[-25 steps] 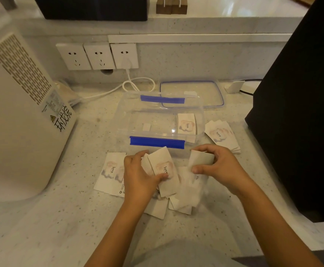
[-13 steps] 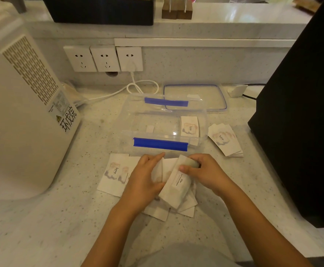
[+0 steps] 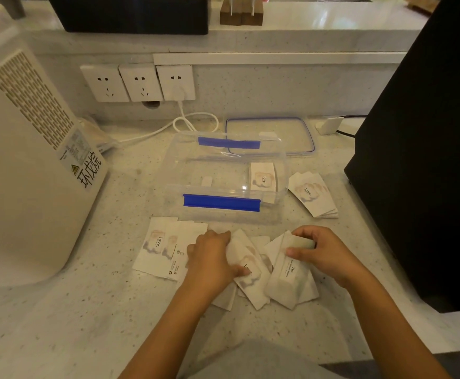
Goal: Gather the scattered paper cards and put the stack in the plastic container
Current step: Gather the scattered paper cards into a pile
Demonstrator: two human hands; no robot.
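White paper cards printed "love." lie scattered on the counter in front of a clear plastic container [image 3: 223,160] with blue latches. My left hand [image 3: 209,261] grips a card [image 3: 250,272] from the loose pile, thumb on its face. My right hand [image 3: 321,250] pinches the top of another card [image 3: 286,280] with small printed text. More cards [image 3: 163,247] lie flat to the left of my hands. A small stack [image 3: 313,194] rests to the right of the container. One card [image 3: 263,177] lies inside the container at its right end.
The container's lid [image 3: 269,135] lies behind it. A tall white appliance [image 3: 26,160] stands at the left, a large black box [image 3: 428,160] at the right. Wall sockets [image 3: 138,83] with a white cable [image 3: 185,124] are at the back.
My hands have drawn apart a little. The right hand has carried its card rightward off the pile, and the left hand now holds a "love." card face up.
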